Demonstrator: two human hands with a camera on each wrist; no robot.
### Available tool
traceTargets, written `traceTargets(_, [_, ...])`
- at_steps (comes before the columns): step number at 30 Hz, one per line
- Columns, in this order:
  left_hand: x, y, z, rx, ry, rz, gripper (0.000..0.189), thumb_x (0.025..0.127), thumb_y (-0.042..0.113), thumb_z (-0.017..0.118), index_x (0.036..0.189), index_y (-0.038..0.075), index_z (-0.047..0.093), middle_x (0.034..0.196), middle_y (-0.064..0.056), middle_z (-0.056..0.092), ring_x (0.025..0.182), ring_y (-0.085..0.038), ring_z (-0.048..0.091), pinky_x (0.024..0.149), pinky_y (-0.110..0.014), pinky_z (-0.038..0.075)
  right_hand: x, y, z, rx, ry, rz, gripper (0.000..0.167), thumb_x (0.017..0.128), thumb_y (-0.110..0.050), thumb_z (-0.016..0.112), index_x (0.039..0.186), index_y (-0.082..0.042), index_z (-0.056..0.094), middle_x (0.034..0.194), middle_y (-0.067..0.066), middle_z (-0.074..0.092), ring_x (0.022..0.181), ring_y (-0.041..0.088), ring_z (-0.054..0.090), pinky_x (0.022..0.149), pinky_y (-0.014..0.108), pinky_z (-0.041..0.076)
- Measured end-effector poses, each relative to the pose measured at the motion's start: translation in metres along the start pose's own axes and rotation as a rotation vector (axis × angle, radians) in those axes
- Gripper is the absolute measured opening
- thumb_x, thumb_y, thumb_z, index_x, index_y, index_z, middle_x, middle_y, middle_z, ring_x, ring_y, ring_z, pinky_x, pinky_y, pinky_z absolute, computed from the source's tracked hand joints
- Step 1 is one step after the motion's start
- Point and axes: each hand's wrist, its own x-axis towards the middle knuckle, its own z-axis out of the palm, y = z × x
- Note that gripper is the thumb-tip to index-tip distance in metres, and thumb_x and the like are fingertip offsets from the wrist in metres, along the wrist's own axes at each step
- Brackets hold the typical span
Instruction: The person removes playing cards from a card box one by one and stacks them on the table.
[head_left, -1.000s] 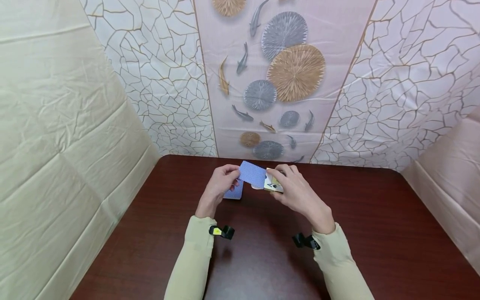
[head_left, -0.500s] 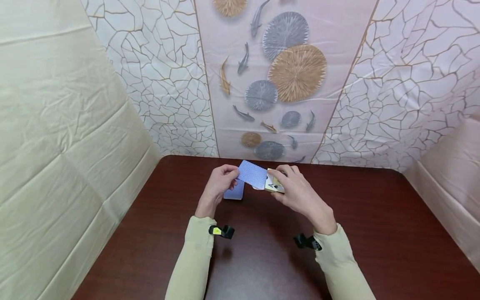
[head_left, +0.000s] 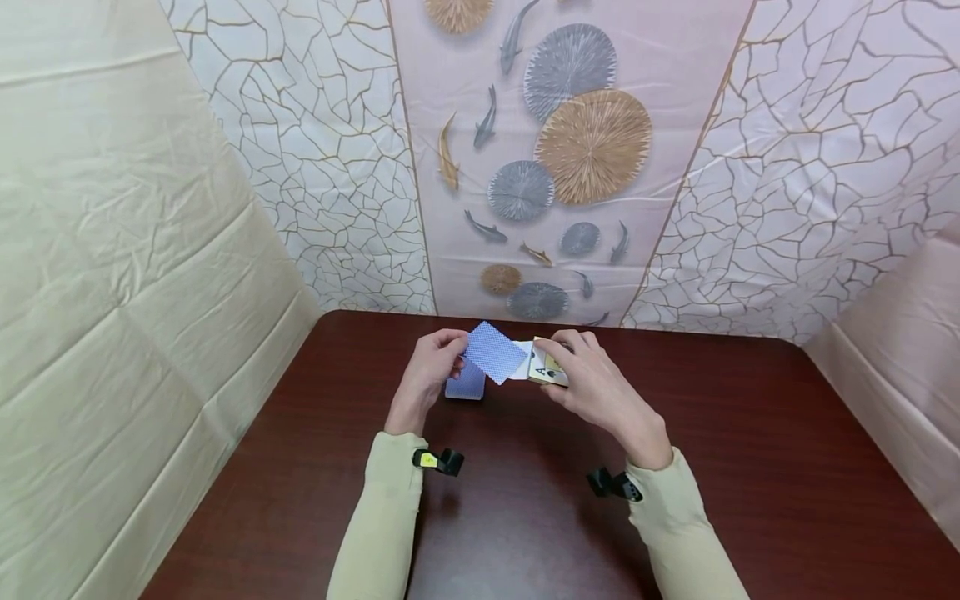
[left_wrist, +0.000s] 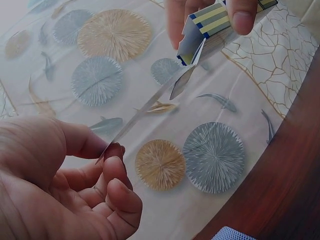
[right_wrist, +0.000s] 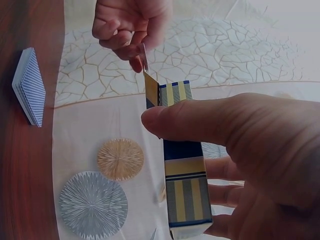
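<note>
My left hand (head_left: pixel 429 367) pinches a blue-backed playing card (head_left: pixel 495 352) between thumb and fingers. Edge-on in the left wrist view, the card (left_wrist: pixel 142 110) looks thin and slants up toward the box. My right hand (head_left: pixel 603 392) grips a card box (head_left: pixel 538 367) with an ace of spades printed on its face. A white flap (head_left: pixel 519 368) sticks out from the box's left end, partly behind the card. Blue, yellow and grey stripes run along the box's side (right_wrist: pixel 187 195). Just below the left hand, a blue-backed deck of cards (head_left: pixel 465 385) lies on the table.
The dark reddish-brown table (head_left: pixel 510 500) ends at a patterned cloth backdrop (head_left: pixel 352 183) with fish and round motifs. A pale cloth (head_left: pixel 150 250) hangs along the left side, another (head_left: pixel 900 375) on the right.
My left hand has moved slightly left, drawing the card away from the box and turning it. More of the box's white flap shows now. The right hand has stayed nearly still.
</note>
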Motion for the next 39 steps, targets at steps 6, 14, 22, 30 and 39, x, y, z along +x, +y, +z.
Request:
traceTargets(6, [0.005,-0.003,-0.003,-0.039,0.001,0.002,0.019,0.096,0.012,0.061,0.109,-0.001,0.067,0.075,-0.001,0.055,0.063,-0.015,0.051,0.054,-0.024,0.044,-0.001,0.001,-0.001,0.001,0.005,-0.009,0.059,0.073,-0.014,0.085,0.127,-0.007,0.061,0.119,0.017,0.058,0.105,0.035,0.051,0.086,0.047,0.046])
traceTargets(14, [0.01,-0.003,-0.003,-0.032,0.004,0.0,0.017,0.095,0.013,0.064,0.106,0.0,0.068,0.078,-0.003,0.057,0.062,-0.013,0.052,0.056,-0.024,0.045,-0.001,0.002,-0.004,-0.002,0.006,-0.012,0.059,0.074,-0.014,0.085,0.128,-0.007,0.061,0.119,0.016,0.057,0.105,0.035,0.05,0.086,0.046,0.045])
traceTargets(22, [0.023,-0.008,0.0,0.0,0.013,-0.001,0.018,0.095,0.013,0.064,0.106,0.0,0.069,0.072,0.001,0.056,0.06,-0.01,0.05,0.058,-0.026,0.044,-0.001,0.004,-0.004,0.0,-0.004,0.001,0.06,0.074,-0.015,0.085,0.128,-0.008,0.061,0.119,0.016,0.058,0.105,0.034,0.05,0.087,0.046,0.045])
traceTargets(30, [0.039,-0.003,-0.007,-0.031,-0.022,0.0,0.022,0.095,0.013,0.065,0.111,-0.001,0.069,0.072,0.003,0.057,0.065,-0.011,0.051,0.059,-0.023,0.045,-0.002,0.005,-0.004,0.004,-0.021,0.018,0.06,0.075,-0.015,0.085,0.129,-0.008,0.06,0.12,0.016,0.057,0.105,0.034,0.049,0.086,0.045,0.045])
traceTargets(39, [0.053,-0.008,-0.018,-0.026,-0.033,-0.043,0.028,0.095,0.015,0.065,0.116,-0.003,0.065,0.078,0.002,0.057,0.067,-0.008,0.052,0.063,-0.025,0.047,-0.002,0.003,-0.004,0.007,-0.032,0.026,0.059,0.075,-0.015,0.084,0.129,-0.008,0.061,0.121,0.016,0.057,0.107,0.034,0.049,0.087,0.045,0.045])
